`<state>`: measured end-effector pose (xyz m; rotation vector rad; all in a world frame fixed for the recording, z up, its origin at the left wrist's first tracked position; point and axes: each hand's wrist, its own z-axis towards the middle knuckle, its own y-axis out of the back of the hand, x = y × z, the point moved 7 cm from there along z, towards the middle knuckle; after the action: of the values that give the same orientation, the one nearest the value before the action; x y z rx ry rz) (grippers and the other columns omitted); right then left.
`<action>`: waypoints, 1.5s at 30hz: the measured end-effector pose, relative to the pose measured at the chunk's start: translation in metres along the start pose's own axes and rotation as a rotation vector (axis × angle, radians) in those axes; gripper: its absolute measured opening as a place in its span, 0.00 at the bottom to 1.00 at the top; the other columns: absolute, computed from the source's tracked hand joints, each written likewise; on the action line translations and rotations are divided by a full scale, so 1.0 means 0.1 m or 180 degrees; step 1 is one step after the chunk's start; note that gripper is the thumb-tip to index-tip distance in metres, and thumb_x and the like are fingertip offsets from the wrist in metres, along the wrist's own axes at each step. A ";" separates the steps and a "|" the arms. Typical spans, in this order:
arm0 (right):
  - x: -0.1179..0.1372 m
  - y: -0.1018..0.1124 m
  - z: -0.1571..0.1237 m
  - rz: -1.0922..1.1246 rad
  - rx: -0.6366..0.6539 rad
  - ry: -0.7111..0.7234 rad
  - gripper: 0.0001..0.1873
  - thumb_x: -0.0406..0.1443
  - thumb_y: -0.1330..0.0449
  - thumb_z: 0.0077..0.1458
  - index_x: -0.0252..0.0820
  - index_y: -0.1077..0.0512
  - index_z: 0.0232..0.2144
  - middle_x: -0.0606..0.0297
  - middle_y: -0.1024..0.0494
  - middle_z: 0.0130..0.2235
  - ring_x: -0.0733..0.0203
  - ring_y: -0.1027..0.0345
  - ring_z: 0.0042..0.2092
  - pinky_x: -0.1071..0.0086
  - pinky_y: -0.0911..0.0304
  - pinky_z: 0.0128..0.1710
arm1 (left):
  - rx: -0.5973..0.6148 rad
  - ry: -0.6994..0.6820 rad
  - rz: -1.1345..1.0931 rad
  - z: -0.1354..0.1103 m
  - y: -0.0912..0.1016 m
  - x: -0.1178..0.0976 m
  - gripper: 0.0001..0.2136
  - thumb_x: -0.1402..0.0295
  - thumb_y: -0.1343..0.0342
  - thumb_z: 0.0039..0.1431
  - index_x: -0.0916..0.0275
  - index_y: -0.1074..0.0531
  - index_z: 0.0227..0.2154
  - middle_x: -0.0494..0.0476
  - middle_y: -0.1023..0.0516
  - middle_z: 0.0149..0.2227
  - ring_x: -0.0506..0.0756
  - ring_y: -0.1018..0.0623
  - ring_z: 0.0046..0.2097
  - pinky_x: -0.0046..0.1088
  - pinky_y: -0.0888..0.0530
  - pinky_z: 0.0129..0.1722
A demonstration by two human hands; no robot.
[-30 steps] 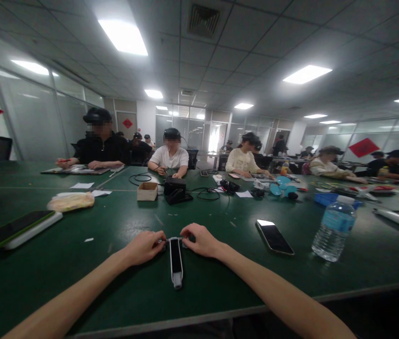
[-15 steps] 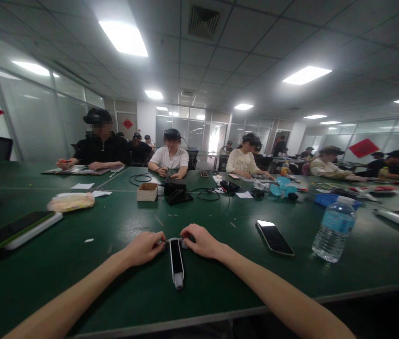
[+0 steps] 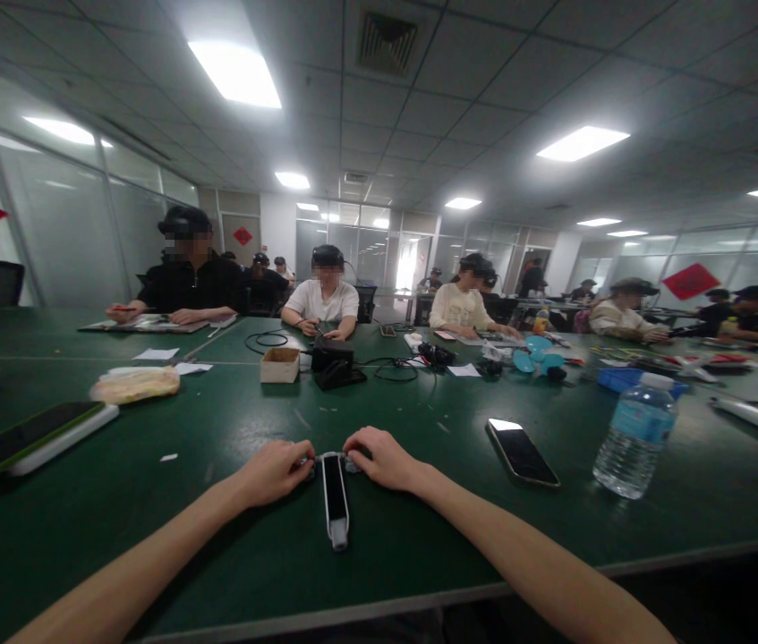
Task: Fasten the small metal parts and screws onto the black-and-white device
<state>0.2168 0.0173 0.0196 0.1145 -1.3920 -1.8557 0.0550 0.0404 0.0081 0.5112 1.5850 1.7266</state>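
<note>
White-and-black device (image 3: 336,501) lies on green table (image 3: 251,563), narrow grey tip toward near edge. Left hand (image 3: 276,470) at left side of its far end, right hand (image 3: 382,456) at right, each beside small grey part (image 3: 352,464). Fingers (image 3: 303,450) of both curled, nearly closed; cannot tell whether parts are gripped. Phone (image 3: 523,453) and water bottle (image 3: 637,436) farther right.

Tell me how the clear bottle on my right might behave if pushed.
The bottle would probably tip if pushed high, since it stands tall on a narrow base. Its clear, ridged wall suggests thin plastic that may flex. Knocked over, its round body could roll.
</note>
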 end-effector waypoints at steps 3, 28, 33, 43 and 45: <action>-0.01 0.00 0.00 0.0047 0.0019 -0.0071 0.07 0.32 0.44 0.59 0.39 0.27 0.39 0.61 0.23 0.39 0.60 0.31 0.42 0.67 0.37 0.44 | 0.0009 0.0023 -0.0023 0.00 0.00 0.00 0.11 0.63 0.56 0.63 0.58 0.30 0.40 0.52 0.25 0.28 0.55 0.25 0.31 0.28 0.36 0.30; -0.21 -0.08 -0.02 0.1113 0.0001 -0.0806 0.11 0.36 0.39 0.54 0.38 0.25 0.40 0.64 0.22 0.35 0.63 0.29 0.36 0.70 0.34 0.36 | 0.0074 0.0080 -0.0057 -0.02 0.06 -0.06 0.11 0.63 0.55 0.62 0.59 0.30 0.39 0.53 0.24 0.29 0.55 0.25 0.32 0.28 0.35 0.30; -0.24 -0.09 -0.02 0.1224 -0.0025 -0.0759 0.12 0.35 0.38 0.52 0.38 0.26 0.40 0.65 0.23 0.35 0.64 0.29 0.36 0.70 0.34 0.38 | 0.0080 0.0063 -0.0031 -0.02 0.05 -0.06 0.11 0.64 0.56 0.63 0.59 0.30 0.40 0.54 0.25 0.29 0.55 0.25 0.31 0.28 0.35 0.31; -0.18 -0.07 -0.02 0.1175 -0.0040 -0.0671 0.13 0.34 0.36 0.49 0.39 0.26 0.40 0.65 0.23 0.35 0.62 0.29 0.37 0.69 0.35 0.40 | 0.0096 0.0064 -0.0057 -0.01 0.03 -0.04 0.11 0.63 0.55 0.63 0.60 0.29 0.40 0.54 0.25 0.29 0.55 0.25 0.31 0.28 0.35 0.30; -0.19 -0.08 -0.01 0.1178 -0.0036 -0.0646 0.13 0.34 0.36 0.49 0.39 0.26 0.40 0.65 0.23 0.35 0.62 0.29 0.37 0.69 0.35 0.40 | 0.0095 0.0055 -0.0056 -0.01 0.04 -0.05 0.12 0.63 0.55 0.63 0.60 0.29 0.40 0.54 0.24 0.29 0.55 0.25 0.31 0.28 0.35 0.31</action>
<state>0.2262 0.0288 0.0054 -0.3258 -1.4267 -1.5966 0.0563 0.0364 0.0124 0.4967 1.6249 1.7006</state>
